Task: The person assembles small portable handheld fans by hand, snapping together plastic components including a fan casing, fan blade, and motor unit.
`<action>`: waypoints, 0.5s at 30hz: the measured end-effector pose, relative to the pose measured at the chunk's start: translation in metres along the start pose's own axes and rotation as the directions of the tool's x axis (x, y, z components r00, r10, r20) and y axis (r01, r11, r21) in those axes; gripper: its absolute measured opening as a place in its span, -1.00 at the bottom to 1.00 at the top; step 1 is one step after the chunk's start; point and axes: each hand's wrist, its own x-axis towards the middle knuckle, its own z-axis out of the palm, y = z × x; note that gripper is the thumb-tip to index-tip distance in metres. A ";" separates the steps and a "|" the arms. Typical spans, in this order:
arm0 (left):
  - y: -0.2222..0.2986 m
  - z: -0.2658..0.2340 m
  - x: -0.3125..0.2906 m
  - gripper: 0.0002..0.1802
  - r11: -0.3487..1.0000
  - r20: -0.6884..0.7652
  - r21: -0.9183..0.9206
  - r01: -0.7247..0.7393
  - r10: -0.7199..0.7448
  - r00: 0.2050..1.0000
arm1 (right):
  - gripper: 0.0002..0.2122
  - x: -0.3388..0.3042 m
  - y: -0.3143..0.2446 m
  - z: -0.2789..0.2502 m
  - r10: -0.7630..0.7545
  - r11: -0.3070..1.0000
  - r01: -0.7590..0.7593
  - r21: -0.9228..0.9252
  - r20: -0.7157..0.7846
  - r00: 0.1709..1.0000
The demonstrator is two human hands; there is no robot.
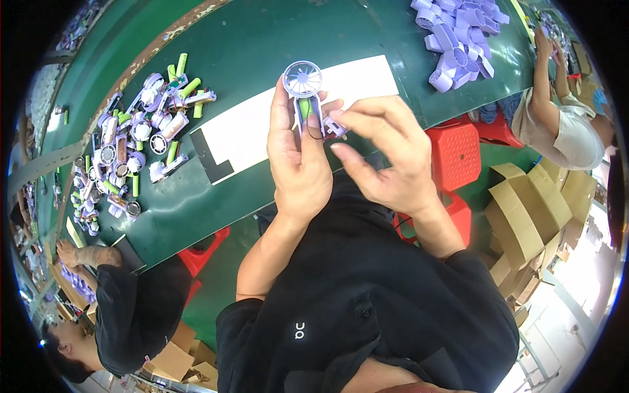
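Note:
My left hand [298, 167] is closed around a small handheld fan [303, 80] with a round, light purple head and blades. Its handle casing is open and shows a green battery cell [305, 108] inside. The left thumb presses on the lower casing, where a thin dark wire loops out. Beside the casing sits a small purple piece with a light board [335, 128]. My right hand [390, 147] is at this piece, index fingertip against or just over its upper edge. The right thumb stands apart below, and no firm grip shows.
A white sheet [242, 134] with a black corner lies on the green table [262, 39]. Fan assemblies with green cells [134, 141] are heaped left, purple casings [458, 42] far right. Red stools [455, 157] and cardboard boxes [527, 209] stand right. Other people work on both sides.

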 end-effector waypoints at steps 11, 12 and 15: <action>0.005 -0.067 -0.071 -0.32 0.985 0.126 0.011 0.170 -0.170 0.977 | -0.91 0.020 0.035 0.049 0.232 0.870 -0.319 0.376 0.257 0.938; 0.006 -0.080 -0.083 -0.31 0.978 0.154 0.024 0.206 -0.207 0.966 | -0.91 0.024 0.032 0.065 0.180 0.878 -0.301 0.371 0.328 0.927; 0.016 -0.099 -0.112 -0.32 0.961 0.174 0.004 0.275 -0.272 0.947 | -0.88 0.028 0.020 0.109 0.038 0.910 -0.227 0.346 0.476 0.879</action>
